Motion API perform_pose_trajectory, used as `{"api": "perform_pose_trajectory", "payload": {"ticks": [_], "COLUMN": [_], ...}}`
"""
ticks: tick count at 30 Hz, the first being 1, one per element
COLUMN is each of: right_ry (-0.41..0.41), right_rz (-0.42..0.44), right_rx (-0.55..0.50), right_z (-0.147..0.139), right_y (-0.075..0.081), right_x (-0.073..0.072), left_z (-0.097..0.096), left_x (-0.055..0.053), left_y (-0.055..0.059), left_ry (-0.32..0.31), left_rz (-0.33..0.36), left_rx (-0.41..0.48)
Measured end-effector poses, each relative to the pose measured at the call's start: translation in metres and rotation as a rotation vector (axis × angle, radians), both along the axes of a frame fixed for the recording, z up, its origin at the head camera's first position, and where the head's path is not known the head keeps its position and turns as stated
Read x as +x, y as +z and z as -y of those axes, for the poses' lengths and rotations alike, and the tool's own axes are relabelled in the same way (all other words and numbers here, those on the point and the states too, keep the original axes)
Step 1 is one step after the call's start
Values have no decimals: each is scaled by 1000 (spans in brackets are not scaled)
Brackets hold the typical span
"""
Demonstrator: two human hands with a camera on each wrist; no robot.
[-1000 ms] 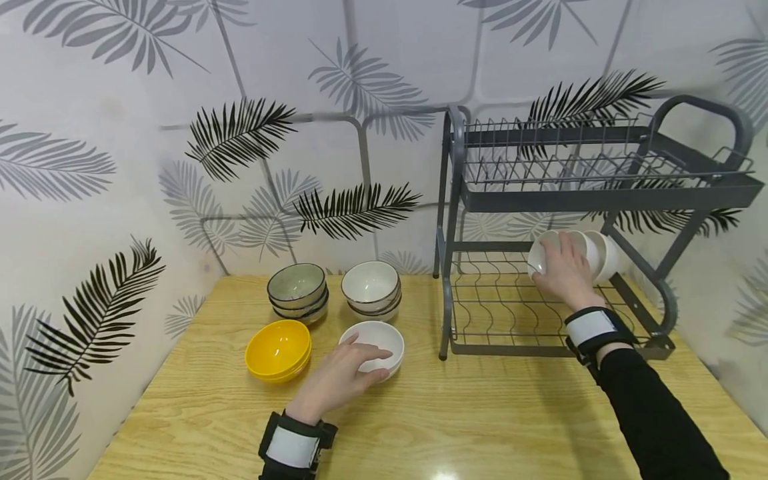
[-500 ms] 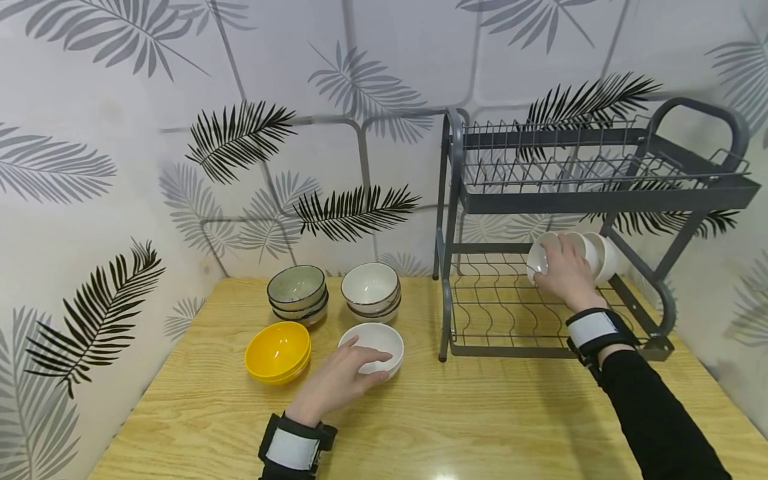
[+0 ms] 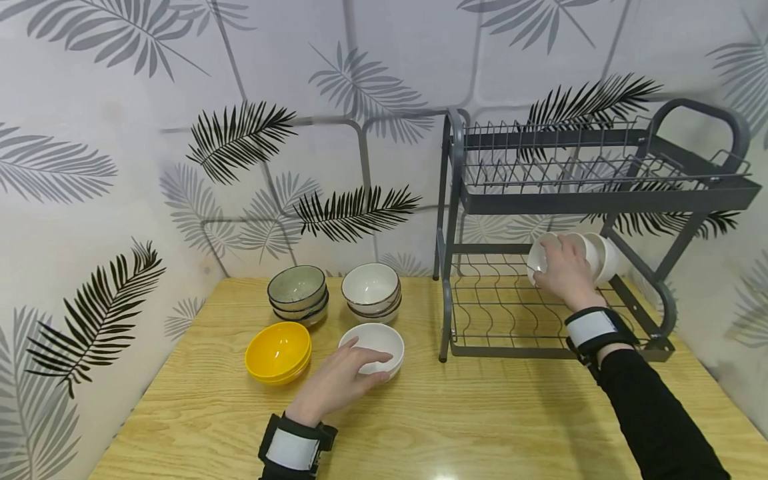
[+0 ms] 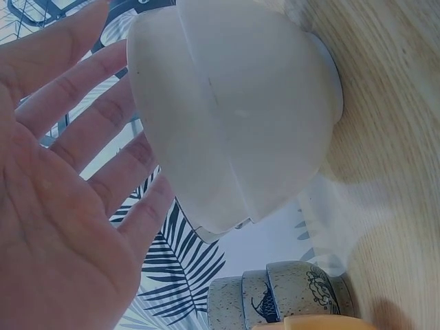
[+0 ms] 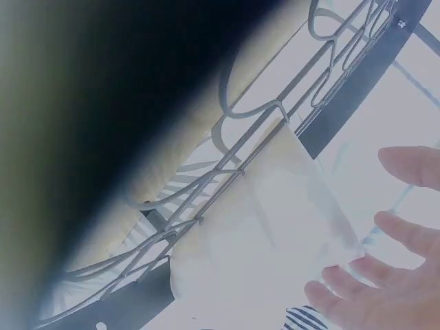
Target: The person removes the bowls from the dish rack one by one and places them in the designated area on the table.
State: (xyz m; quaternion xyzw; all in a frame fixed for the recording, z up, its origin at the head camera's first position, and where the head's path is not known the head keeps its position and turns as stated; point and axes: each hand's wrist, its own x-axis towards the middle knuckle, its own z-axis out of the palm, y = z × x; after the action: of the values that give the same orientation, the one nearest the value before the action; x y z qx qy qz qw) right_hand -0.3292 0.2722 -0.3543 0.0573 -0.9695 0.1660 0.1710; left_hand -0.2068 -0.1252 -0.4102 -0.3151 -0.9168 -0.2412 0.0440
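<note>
My left hand (image 3: 336,383) reaches over a stack of white bowls (image 3: 381,337) at the table's middle. In the left wrist view the fingers (image 4: 103,130) lie nearly straight near the rim of the nested white bowls (image 4: 240,117), with no curl around them. Over in the dish rack's lower tier, several white bowls (image 3: 609,259) stand on edge in a row. My right hand (image 3: 565,272) is at the leftmost of them. The right wrist view has its fingertips touching or close to a white bowl's rim (image 5: 275,220), with the thumb apart from it.
Left of the white stack are yellow bowls (image 3: 277,353). Behind stand grey-green bowls (image 3: 297,289) and dark-rimmed white bowls (image 3: 369,288). The two-tier grey dish rack (image 3: 600,201) has an upper tier above my right hand. A patterned wall backs the wooden table (image 3: 444,413).
</note>
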Motion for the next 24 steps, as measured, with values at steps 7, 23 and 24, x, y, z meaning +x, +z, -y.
{"api": "perform_pose_trajectory", "payload": {"ticks": [7, 23, 24], "right_ry": [6, 3, 3], "right_rz": [6, 40, 43], "right_rx": [-15, -16, -14], "right_z": [-1, 0, 1], "right_y": [3, 8, 8], "right_x": [1, 0, 0], "left_z": [0, 0, 0], "left_x": [0, 2, 2], "left_y": [1, -1, -1], "left_ry": [-3, -8, -8], "left_rz": [-1, -10, -10], "left_rx": [5, 4, 2]}}
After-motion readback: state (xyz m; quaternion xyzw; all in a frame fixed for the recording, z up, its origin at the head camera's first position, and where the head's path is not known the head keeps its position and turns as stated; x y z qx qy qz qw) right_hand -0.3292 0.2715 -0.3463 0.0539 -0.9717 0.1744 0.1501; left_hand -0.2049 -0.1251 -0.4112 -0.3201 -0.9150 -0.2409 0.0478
